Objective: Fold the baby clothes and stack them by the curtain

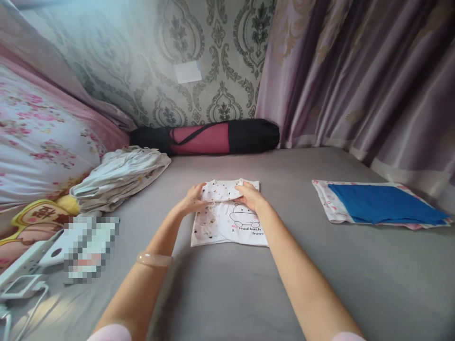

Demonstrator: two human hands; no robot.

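A small white baby shirt point(209, 227) lies on the grey sheet in front of me, printed with dark specks, a cartoon animal face and some lettering. Its upper part is folded over toward me. My left hand point(194, 199) grips the left edge of that folded part, thumb below and fingers above. On the other side, my right hand point(251, 195) holds the right edge, fingers closed on the cloth. The right forearm covers the shirt's lower right corner.
Folded pale clothes point(121, 175) are piled at the left beside a floral pillow point(46, 128). A power strip point(24, 265) and charger lie front left. Folded cloths with a blue piece point(380, 203) on top rest at right. A black-and-red rolled bag point(202, 139) lies along the wall.
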